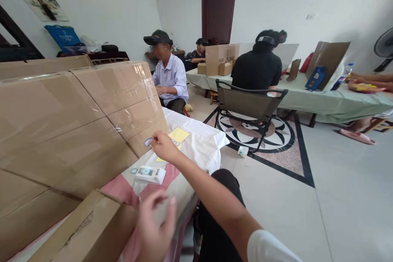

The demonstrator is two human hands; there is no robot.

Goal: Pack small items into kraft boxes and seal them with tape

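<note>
My right hand (163, 145) reaches forward over the table and pinches a small blue-rimmed white label (148, 142) right against the taped cardboard panels (92, 131) standing on the left. Just past the hand a yellow sheet (179, 135) lies on the white cloth (202, 147). A small white device (151, 174) and a tiny label (134, 170) lie nearer to me. My left hand (153, 229) is low and close to the camera, beside a brown cardboard box (89, 229). Its fingers are curled but blurred, so I cannot see whether it holds anything.
A person in a light shirt (170, 77) sits beyond my table. A black folding chair (250, 106) stands on the tiled floor, a tape roll (242, 151) beside it. Another person in black (259, 65) sits at a long green-covered table (322, 102) with boxes. A fan (383, 47) is at the far right.
</note>
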